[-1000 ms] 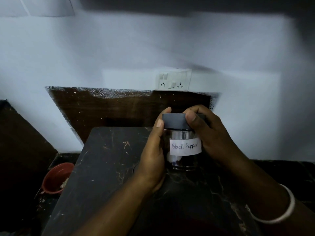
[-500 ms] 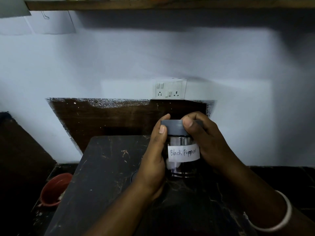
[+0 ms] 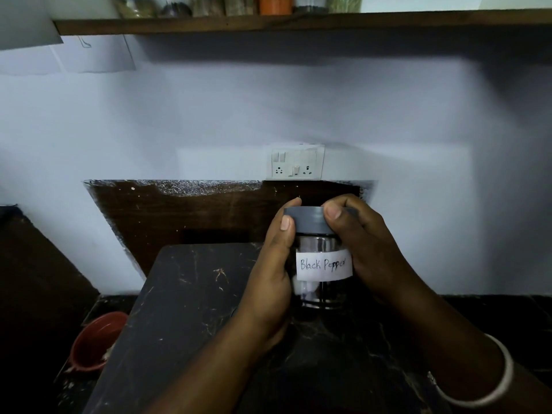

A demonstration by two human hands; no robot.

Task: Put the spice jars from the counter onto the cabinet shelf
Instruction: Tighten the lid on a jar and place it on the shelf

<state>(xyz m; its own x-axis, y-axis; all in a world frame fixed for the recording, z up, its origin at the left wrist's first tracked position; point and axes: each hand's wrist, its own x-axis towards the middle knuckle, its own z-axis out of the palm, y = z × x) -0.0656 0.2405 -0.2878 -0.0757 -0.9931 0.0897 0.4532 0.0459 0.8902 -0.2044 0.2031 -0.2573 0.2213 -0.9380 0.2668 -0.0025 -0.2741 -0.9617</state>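
Observation:
A clear glass jar with a grey lid and a white label reading "Black Pepper" [image 3: 324,264] is held just above the dark counter [image 3: 185,309]. My left hand [image 3: 268,282] wraps its left side, thumb on the lid. My right hand [image 3: 367,249] grips the right side, thumb on the lid's front. High above, a wooden shelf [image 3: 298,22] runs along the wall, with several spice jars [image 3: 239,4] standing on it, cut off by the top of the frame.
A white switch-and-socket plate [image 3: 297,162] sits on the wall behind the jar. A dark brown panel [image 3: 179,219] backs the counter. A red bowl [image 3: 95,342] lies low at the left, below the counter edge.
My view has tilted upward, bringing the shelf and its jars into sight. Both hands still hold the jar, which sits slightly higher off the counter.

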